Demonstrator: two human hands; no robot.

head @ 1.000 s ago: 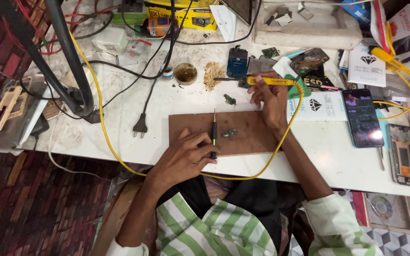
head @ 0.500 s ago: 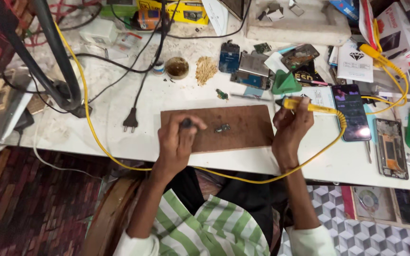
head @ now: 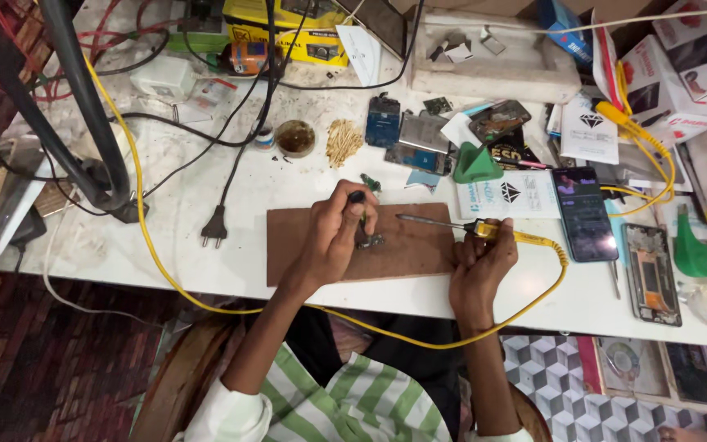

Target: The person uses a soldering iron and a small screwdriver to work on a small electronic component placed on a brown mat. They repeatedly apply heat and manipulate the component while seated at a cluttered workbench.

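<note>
A cluttered white tabletop (head: 206, 270) carries a brown wooden board (head: 419, 245) near its front edge. The right hand (head: 480, 266) has its fingers clamped on a yellow-handled soldering iron (head: 452, 225), whose long axis lies almost level and whose tip points left toward a small metal part (head: 370, 241) on the board. The left hand (head: 333, 233), nearer that part, has its fingers closed on a thin dark tool (head: 360, 205) just above it. Bare board lies open between tip and part.
</note>
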